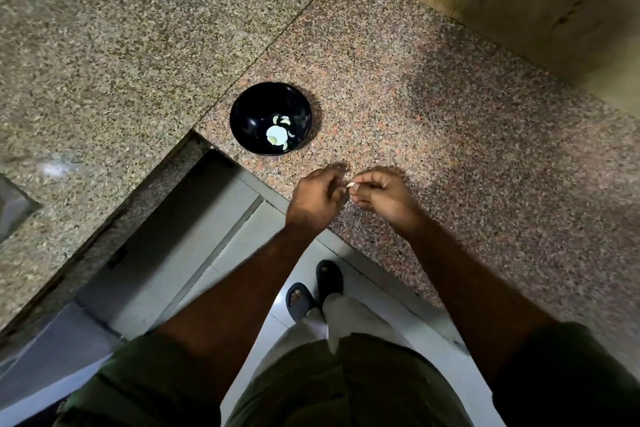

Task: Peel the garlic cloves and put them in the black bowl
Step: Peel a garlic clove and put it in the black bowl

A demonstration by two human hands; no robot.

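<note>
Above the counter (415, 107), two hands, one garlic clove (350, 185), one black bowl (249, 111)

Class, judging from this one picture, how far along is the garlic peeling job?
Done: a few pale cloves already lie in the black bowl. In hand: the right hand pinches a clove, the left hand working at it. Left: finishing it and dropping it in; no other cloves are visible.

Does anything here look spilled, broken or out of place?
Nothing stands out. The black bowl sits upright on the granite counter with pale garlic pieces inside it. Both hands work over the counter edge: the right hand pinches a garlic clove, the left hand beside it.
</note>
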